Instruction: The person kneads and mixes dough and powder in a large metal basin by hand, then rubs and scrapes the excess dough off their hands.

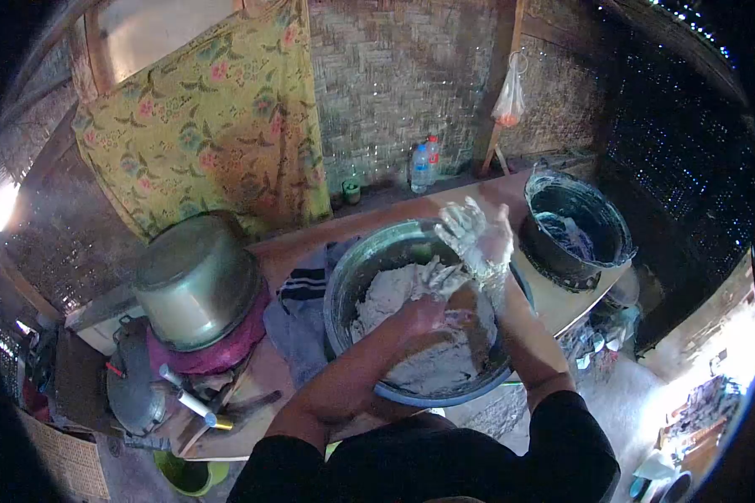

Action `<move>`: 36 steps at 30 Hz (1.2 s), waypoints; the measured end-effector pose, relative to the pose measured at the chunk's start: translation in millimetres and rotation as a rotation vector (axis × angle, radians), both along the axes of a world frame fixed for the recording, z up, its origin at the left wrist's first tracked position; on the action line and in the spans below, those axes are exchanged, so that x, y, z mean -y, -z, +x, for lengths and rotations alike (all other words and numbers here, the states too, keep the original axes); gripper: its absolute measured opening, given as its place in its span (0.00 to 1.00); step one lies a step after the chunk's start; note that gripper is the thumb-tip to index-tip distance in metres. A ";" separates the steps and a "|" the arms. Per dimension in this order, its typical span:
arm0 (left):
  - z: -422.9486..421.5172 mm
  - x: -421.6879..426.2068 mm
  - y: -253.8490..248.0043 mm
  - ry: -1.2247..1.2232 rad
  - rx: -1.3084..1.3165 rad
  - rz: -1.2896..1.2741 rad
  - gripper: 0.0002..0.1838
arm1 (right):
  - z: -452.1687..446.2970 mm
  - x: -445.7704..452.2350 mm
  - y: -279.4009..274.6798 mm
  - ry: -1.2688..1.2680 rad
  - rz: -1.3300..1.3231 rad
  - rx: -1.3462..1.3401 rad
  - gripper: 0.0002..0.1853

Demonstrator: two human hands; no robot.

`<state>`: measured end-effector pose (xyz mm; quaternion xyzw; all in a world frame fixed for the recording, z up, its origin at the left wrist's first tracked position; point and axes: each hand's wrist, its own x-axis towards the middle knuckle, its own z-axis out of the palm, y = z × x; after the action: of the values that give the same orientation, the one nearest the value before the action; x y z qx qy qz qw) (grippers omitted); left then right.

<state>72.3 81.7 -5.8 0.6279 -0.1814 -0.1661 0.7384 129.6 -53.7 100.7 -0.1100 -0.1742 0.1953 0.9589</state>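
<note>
A wide basin (338, 314) with a bluish rim stands at the table's edge in front of me, holding a mass of pale flour or dough (436, 365). Over its right rear rim my right hand (481, 239) is raised, palm up and fingers spread, thickly coated in pale dough. My left hand (434, 295) hangs over the middle of the basin, its fingers apart and also coated, pointing toward my right wrist. Neither hand shows any object in its grasp.
Right of the basin stands a dark pot (575, 226). To the left are an upturned metal pot (197, 281) on pink cloth, a grey towel (298, 323) and a round lid (134, 386). Bottles (421, 168) stand along the wall behind the table (377, 205).
</note>
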 end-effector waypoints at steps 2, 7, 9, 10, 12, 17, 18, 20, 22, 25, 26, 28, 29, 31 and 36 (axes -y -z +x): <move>7.3 -1.7 0.5 -0.149 0.208 0.151 0.29 | 3.0 -0.1 4.3 0.129 -0.656 0.311 0.18; 12.6 -20.3 -18.2 -0.770 1.006 1.364 0.28 | -8.3 -20.0 22.8 0.719 -1.304 0.903 0.08; 20.9 -26.5 2.7 -0.799 1.096 1.656 0.28 | -17.2 -22.5 18.8 0.738 -1.301 1.043 0.09; 25.6 -29.6 17.8 -0.807 1.137 1.771 0.28 | -19.8 -24.7 13.1 0.771 -1.288 1.192 0.10; 31.5 -33.5 38.0 -0.791 1.153 1.858 0.28 | -24.4 -30.1 9.8 0.739 -1.274 1.326 0.11; 6.5 -31.6 -6.2 -0.663 1.099 2.149 0.28 | -21.3 -31.6 31.7 0.667 -1.425 1.570 0.14; 0.0 -28.1 -24.7 -0.680 0.975 1.799 0.28 | -21.3 -32.0 31.3 0.684 -1.354 1.589 0.13; -6.8 -25.3 -35.8 -0.679 0.842 1.451 0.28 | -19.3 -32.2 30.8 0.531 -1.315 1.371 0.12; -5.2 -27.0 -41.5 -0.628 0.888 1.396 0.29 | -16.7 -31.4 27.3 0.397 -1.260 1.161 0.12; -6.6 -28.1 -31.6 -0.571 0.868 1.328 0.30 | -22.4 -23.9 14.3 0.587 -1.391 0.991 0.07; -5.0 -28.8 -26.2 -0.556 0.854 1.311 0.30 | -24.0 -25.3 7.1 0.618 -1.314 1.180 0.07; -2.9 -28.8 -21.2 -0.560 0.862 1.312 0.30 | -29.2 -33.5 9.6 0.602 -1.275 1.179 0.06; -1.7 -28.2 -19.7 -0.583 0.871 1.322 0.30 | -29.0 -35.1 11.8 0.585 -1.230 1.175 0.07; 0.2 -28.4 -25.3 -0.614 0.873 1.338 0.30 | -19.9 -35.1 19.6 0.604 -1.255 1.234 0.09; -19.1 -34.4 -55.9 -0.667 0.923 1.440 0.34 | -9.6 -21.3 27.4 0.567 -1.285 0.855 0.08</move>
<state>53.1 116.1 50.0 0.9602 -0.1204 0.2498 0.0330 120.0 -32.4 73.3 -0.7424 -0.3443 -0.0515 0.5725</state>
